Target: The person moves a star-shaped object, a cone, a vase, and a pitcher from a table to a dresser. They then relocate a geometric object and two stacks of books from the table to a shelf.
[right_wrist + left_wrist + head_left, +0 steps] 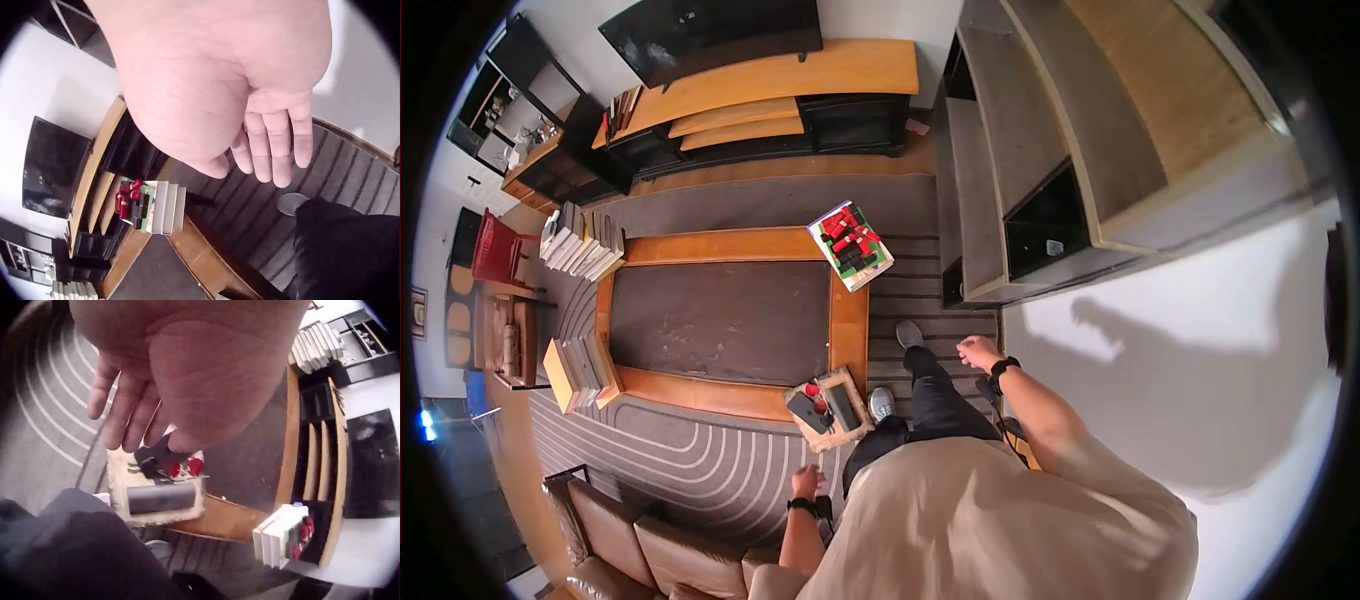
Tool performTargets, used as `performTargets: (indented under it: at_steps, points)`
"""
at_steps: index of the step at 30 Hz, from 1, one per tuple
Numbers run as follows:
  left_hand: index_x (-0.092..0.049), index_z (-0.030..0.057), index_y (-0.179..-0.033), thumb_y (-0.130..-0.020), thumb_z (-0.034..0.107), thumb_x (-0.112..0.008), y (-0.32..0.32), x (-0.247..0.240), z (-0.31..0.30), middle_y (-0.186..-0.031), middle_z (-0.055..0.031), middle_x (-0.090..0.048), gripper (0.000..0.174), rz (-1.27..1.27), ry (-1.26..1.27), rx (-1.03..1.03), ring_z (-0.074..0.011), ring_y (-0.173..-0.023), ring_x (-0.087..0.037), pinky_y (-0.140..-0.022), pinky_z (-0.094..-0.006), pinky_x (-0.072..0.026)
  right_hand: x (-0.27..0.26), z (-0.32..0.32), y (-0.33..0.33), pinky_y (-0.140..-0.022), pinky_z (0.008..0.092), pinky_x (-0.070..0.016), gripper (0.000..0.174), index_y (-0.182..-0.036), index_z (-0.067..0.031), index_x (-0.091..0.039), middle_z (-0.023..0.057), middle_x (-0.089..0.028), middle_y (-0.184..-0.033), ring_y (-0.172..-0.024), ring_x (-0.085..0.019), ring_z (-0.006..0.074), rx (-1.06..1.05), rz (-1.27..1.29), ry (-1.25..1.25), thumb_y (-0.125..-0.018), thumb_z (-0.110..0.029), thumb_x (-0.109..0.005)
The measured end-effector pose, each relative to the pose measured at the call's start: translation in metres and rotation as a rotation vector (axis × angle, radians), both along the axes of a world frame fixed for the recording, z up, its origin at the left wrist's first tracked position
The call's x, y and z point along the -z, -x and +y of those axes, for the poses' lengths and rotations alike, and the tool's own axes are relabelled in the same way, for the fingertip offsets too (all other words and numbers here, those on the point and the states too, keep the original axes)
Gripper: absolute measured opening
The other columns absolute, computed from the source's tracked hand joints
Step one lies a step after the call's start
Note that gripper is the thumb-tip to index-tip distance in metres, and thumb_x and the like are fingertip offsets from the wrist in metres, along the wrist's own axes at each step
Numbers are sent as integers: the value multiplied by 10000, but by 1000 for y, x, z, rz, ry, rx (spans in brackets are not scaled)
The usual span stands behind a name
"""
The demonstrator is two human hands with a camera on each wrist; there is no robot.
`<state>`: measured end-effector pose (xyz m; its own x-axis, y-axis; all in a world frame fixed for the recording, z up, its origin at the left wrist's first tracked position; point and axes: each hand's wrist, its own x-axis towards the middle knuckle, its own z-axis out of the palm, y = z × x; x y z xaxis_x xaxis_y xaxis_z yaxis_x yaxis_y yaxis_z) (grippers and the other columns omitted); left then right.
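Observation:
My left hand [807,484] hangs beside the near corner of the low table, its fingers relaxed and holding nothing; in the left wrist view the palm [212,375] faces the camera. Close to it, a pale, rough-edged tray [849,433] carries dark items and red round pieces [812,390]. My right hand [980,352] is out over the striped rug near my leg, empty, its fingers loosely extended in the right wrist view. A stack of books [860,279] with red and black pieces [852,238] on top lies on the table's far right corner.
The low table [720,243] has an orange-brown frame around a dark centre. Book stacks [585,244] stand at its left corners. A TV cabinet [790,70] is beyond, grey shelving [1040,130] on the right, a brown sofa [670,550] at lower left. My shoes [882,403] are beside the table.

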<state>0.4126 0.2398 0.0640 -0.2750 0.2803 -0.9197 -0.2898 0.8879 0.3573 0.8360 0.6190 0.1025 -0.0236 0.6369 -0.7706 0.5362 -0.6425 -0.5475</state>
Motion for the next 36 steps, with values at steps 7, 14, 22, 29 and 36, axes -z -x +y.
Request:
performTargets:
  at_steps: [7,14,22,29,36]
  points:
    - [-568,73,-952,-934,290,-489,-38,-57,-61,-852,-123,-664,232,-102,222,-392,-207,-629,-638,-453,-284,-442,99,134,62,-748,448,-494,372,-855,-42,-627,146,-661,-862,-818,-625,363,-547,-318,-536,-898,-397,-525]
    - [-616,38,-1001,-903,188,-603,-99,-152,39,-831,-78,-661,180,90,271,-305,-141,-658,-628,-547,-253,-484,161,257,146,-772,482,-455,558,-892,12,-614,252,-625,-958,-929,-585,422,-306,-114,-427,-941,-502,-403]
    - [-624,54,-1055,-939,182,-573,-122,-160,128,-871,-28,-667,180,142,111,-246,-95,-762,-615,-660,-224,-448,199,297,182,-924,328,-422,585,-1216,-20,-588,153,-622,-1199,-1081,-573,213,-134,105,-77,-945,-516,-440]
    - [-600,42,-1087,-948,176,-557,-122,-150,194,-892,-22,-653,198,114,140,-147,-96,-788,-611,-690,-224,-454,231,267,185,-876,314,-440,506,-1201,-63,-609,105,-644,-1144,-990,-605,183,47,381,125,-975,-464,-399]
    - [-593,37,-1098,-953,154,-549,-132,-135,202,-908,-28,-650,192,43,120,-179,-101,-788,-604,-699,-220,-454,221,262,188,-891,375,-449,586,-1285,-121,-551,84,-623,-1183,-1063,-583,197,35,460,329,-947,-567,-378]
